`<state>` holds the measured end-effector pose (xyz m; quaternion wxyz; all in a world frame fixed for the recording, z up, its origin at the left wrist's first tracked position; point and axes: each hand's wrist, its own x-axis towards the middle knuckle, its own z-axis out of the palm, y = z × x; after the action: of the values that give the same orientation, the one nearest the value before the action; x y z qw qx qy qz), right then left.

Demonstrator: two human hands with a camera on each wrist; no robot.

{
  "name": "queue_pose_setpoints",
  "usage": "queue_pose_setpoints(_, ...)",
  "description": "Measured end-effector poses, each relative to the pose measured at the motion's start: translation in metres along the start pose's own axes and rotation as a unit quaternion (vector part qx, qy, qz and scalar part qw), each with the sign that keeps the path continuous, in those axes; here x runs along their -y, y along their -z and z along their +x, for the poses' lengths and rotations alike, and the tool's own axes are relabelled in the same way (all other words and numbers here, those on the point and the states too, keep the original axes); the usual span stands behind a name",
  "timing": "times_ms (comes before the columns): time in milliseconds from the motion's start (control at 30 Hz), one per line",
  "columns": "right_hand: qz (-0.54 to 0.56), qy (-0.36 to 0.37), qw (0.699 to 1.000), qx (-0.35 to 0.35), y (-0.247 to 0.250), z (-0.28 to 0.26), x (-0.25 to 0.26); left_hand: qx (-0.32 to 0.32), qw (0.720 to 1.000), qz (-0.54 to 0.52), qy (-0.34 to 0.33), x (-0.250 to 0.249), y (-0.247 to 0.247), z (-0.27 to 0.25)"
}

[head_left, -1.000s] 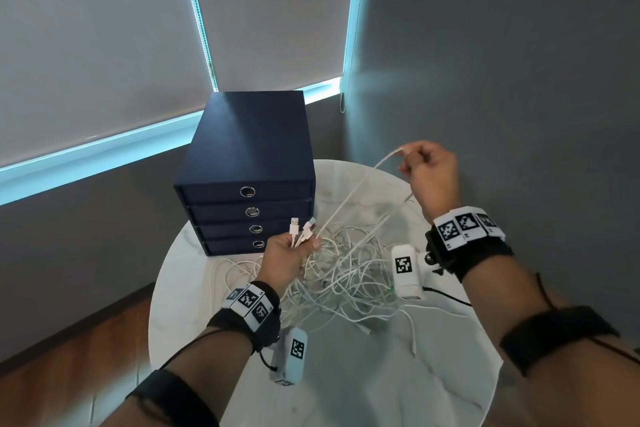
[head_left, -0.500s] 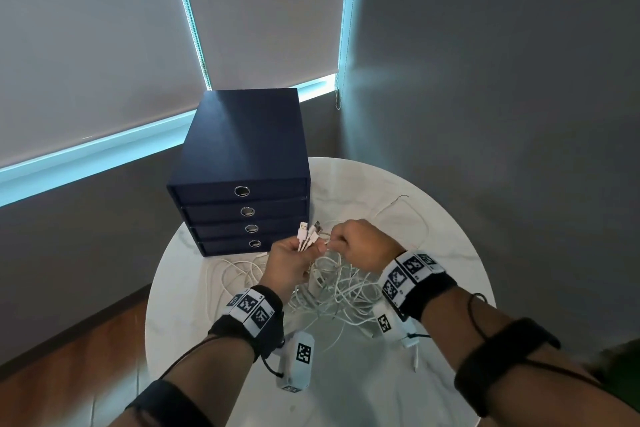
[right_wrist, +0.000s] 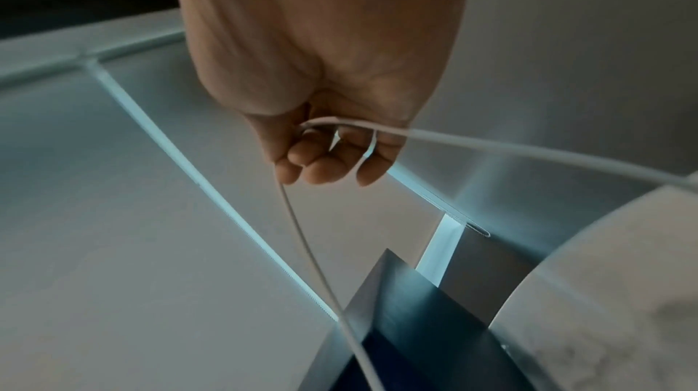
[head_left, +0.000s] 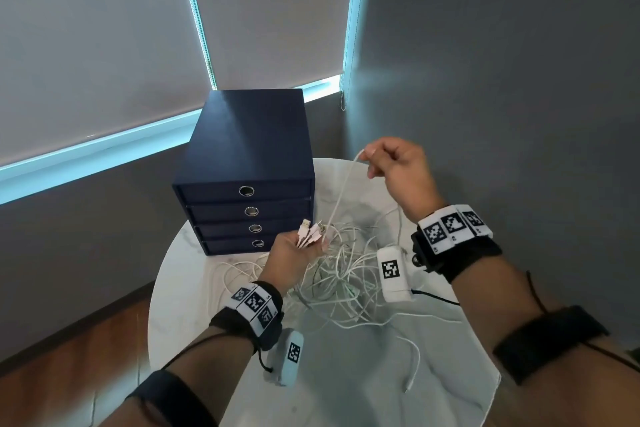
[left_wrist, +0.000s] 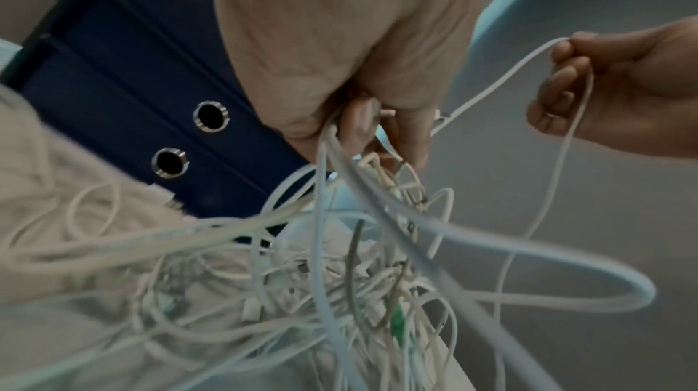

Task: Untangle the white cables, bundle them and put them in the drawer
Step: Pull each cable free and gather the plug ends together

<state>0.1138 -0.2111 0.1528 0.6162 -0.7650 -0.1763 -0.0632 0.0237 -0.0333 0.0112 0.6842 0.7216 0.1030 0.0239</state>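
Drawer unit [head_left: 247, 163] stands at table's [head_left: 180, 291] back left, cables [head_left: 341, 277] before it.

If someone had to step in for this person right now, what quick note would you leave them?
Left hand grips a bunch of cable plug ends above the tangle.
Right hand pinches one white cable, raised off the pile.
The tangled cables lie on the round table in front of the blue drawer unit.
Done: some ends gathered.
Left: untangle, bundle, open a drawer, stow; all four look closed.

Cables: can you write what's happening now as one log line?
left hand: holds cable plugs | right hand: pinches one white cable, lifted | tangle: on table | drawers: closed
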Motion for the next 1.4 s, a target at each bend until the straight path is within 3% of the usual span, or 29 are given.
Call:
queue_pose_setpoints(167,0.146,0.025,0.985,-0.089,0.015,0.007,0.017,0.01,0.988,0.152,-0.021,-0.003,-0.006,0.009)
queue_pose_setpoints(300,0.254,0.058,0.956,-0.132,0.043,0.025,0.052,0.072,0.972,0.222,-0.009,0.022,-0.009,-0.003)
queue_pose_setpoints(367,0.249,0.069,0.959,-0.121,0.056,0.031,0.068,0.062,0.977,0.205,0.007,0.042,-0.006,-0.008)
queue_pose_setpoints(467,0.187,0.052,0.974,-0.12,0.068,0.03,0.065,0.021,0.994,0.087,0.065,0.046,-0.007,-0.011)
queue_pose_setpoints(633,0.092,-0.101,0.982,-0.133,0.065,0.011,-0.002,-0.034,0.995,-0.022,0.091,0.018,-0.011,-0.003)
queue_pose_setpoints(767,0.009,-0.253,0.966,-0.054,0.055,-0.017,-0.055,-0.029,0.996,-0.041,0.077,0.006,-0.014,-0.001)
queue_pose_setpoints(1000,-0.025,-0.252,0.939,0.23,0.019,-0.064,-0.068,0.045,0.991,-0.101,0.07,-0.027,-0.036,-0.006)
queue_pose_setpoints(1133,-0.064,-0.242,0.934,0.256,0.0,-0.088,-0.081,0.024,0.994,-0.074,0.082,-0.026,-0.04,-0.001)
queue_pose_setpoints(1267,-0.132,-0.172,0.934,0.285,-0.013,-0.096,-0.085,0.046,0.997,0.006,0.054,-0.02,-0.04,-0.004)
queue_pose_setpoints(1333,-0.106,-0.176,0.942,0.267,-0.012,-0.094,-0.085,0.031,0.999,0.002,0.034,-0.022,-0.038,-0.007)
queue_pose_setpoints(1400,-0.029,-0.215,0.955,0.204,-0.008,-0.088,-0.084,0.017,1.0,-0.004,0.024,-0.025,-0.035,-0.01)
